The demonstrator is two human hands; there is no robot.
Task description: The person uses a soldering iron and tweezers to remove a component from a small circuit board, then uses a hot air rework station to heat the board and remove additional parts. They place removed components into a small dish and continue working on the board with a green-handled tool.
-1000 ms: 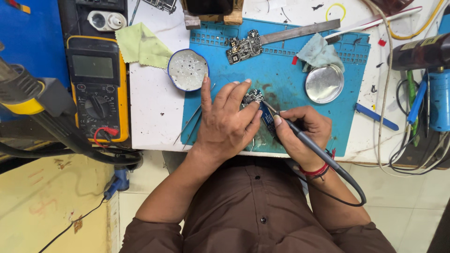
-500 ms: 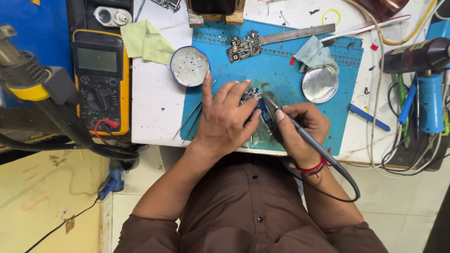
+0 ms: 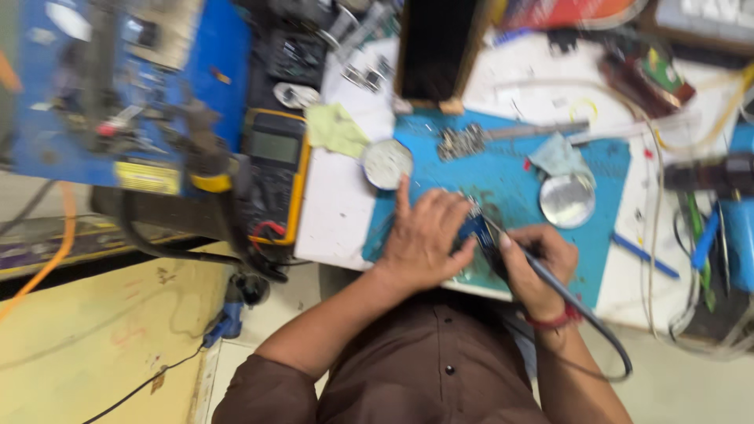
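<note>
White workbench (image 3: pixel 338 212), carrying a blue work mat (image 3: pixel 503 169) spread flat under the fingers (image 3: pixel 404 196). On the mat, just beyond the fingertips, a round tin (image 3: pixel 386 163) and a blurred metal part (image 3: pixel 462 141); farther right of the fingers, a round metal dish (image 3: pixel 567 201) with a crumpled cloth (image 3: pixel 556 155) touching its far edge. Well left of the fingers, at the bench edge, a yellow-rimmed multimeter (image 3: pixel 275 177), with a yellow-green cloth (image 3: pixel 336 129) just beside it.

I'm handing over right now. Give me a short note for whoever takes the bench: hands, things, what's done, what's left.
Left hand presses flat on a small board on the blue mat.
Right hand grips a corded soldering iron, tip at the board.
Round tin right of the hands, round dish at the mat's left edge, multimeter further left.
Done: board pinned, iron at it.
Left: the picture is blurred; joints can't be judged.
</note>
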